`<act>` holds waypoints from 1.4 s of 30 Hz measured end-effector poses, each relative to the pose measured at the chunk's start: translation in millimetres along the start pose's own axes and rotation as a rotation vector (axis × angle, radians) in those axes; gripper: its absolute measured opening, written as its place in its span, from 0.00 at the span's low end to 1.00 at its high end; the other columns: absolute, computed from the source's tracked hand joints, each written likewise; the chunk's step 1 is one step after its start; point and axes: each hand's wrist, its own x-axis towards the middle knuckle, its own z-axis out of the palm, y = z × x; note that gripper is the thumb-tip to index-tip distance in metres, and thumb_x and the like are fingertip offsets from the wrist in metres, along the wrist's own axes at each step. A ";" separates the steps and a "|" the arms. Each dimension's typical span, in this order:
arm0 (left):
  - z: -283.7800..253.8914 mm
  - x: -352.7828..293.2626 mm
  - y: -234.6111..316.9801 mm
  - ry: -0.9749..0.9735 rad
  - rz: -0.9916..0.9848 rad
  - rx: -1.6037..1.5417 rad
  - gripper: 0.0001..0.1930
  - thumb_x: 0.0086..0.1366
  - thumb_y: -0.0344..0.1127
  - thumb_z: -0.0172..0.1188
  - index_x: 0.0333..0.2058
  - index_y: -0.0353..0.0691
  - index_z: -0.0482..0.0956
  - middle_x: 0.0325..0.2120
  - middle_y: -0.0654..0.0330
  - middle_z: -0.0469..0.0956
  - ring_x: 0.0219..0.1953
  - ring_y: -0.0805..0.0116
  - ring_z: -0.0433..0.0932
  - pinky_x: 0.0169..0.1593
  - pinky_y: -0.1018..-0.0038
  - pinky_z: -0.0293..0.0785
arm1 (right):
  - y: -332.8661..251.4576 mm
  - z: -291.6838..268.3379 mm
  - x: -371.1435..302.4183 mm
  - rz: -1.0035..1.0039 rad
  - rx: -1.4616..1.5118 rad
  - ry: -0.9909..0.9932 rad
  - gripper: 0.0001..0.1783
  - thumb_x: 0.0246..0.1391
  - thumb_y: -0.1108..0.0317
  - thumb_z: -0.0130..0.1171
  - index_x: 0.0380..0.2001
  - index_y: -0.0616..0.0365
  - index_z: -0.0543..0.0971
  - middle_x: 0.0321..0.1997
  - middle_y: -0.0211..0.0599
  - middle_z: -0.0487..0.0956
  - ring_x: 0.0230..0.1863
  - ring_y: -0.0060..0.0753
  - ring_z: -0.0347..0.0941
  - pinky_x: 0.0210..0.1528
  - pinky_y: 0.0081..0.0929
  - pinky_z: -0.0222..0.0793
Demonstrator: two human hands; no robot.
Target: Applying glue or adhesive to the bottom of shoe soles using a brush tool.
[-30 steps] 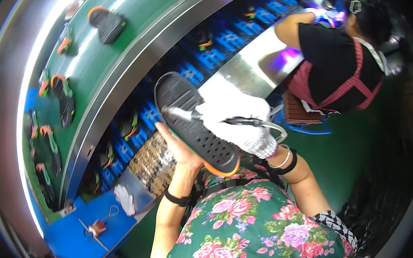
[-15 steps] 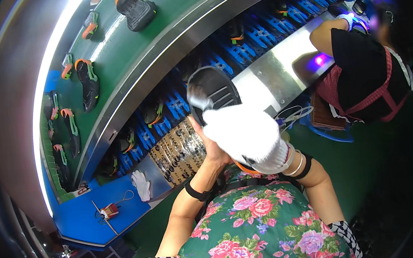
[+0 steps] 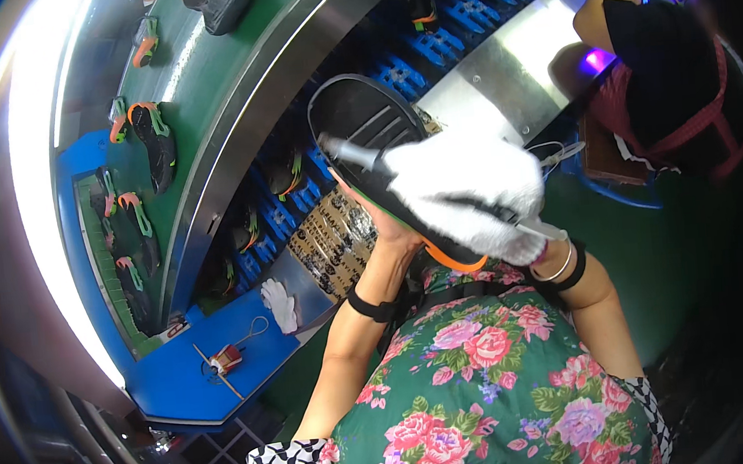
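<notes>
A black shoe sole (image 3: 353, 107), with ridged bars near its toe and an orange rim at its heel, is held tilted in front of my chest. My bare left hand (image 3: 381, 217) supports it from below along its left edge, fingers partly hidden beneath it. My right hand (image 3: 472, 185), in a white knitted glove, is closed on a slim grey-handled brush (image 3: 355, 153). The brush's dark tip lies over the sole's left edge near the forefoot; whether it touches cannot be made out. The glove covers the middle of the sole.
A green conveyor belt (image 3: 194, 89) carries several black and orange shoe parts. Beyond the sole run blue racks (image 3: 440, 45). At left, a blue table (image 3: 174, 383) bears a white glove (image 3: 279, 306) and a stick with a red block (image 3: 224, 359). A co-worker (image 3: 665, 78) sits at right.
The brush tip has moved from the sole's forefoot surface toward its left edge. My right hand has turned and drawn back, uncovering more of the sole. The whole view has shifted slightly.
</notes>
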 end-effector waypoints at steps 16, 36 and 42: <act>-18.2 16.5 21.9 -0.322 -0.062 0.277 0.39 0.67 0.69 0.41 0.61 0.42 0.68 0.53 0.60 0.74 0.55 0.64 0.73 0.60 0.65 0.70 | 1.2 3.9 -21.9 -0.100 -0.149 -0.052 0.16 0.52 0.75 0.64 0.46 0.60 0.84 0.45 0.43 0.84 0.44 0.41 0.81 0.47 0.34 0.77; -9.3 23.1 -1.0 -0.444 -0.105 -0.324 0.62 0.47 0.93 0.35 0.58 0.38 0.71 0.45 0.46 0.79 0.43 0.55 0.82 0.48 0.59 0.83 | 23.2 2.8 -36.9 -0.145 -0.166 -0.128 0.19 0.51 0.74 0.66 0.48 0.57 0.84 0.47 0.37 0.85 0.44 0.39 0.82 0.44 0.35 0.80; 3.2 12.1 8.4 -0.299 -0.116 -0.356 0.64 0.42 0.96 0.32 0.50 0.35 0.73 0.38 0.48 0.78 0.37 0.57 0.82 0.37 0.61 0.83 | 22.0 -13.4 -32.9 -0.021 -0.020 -0.107 0.14 0.46 0.75 0.70 0.39 0.55 0.86 0.41 0.36 0.86 0.39 0.39 0.82 0.42 0.33 0.79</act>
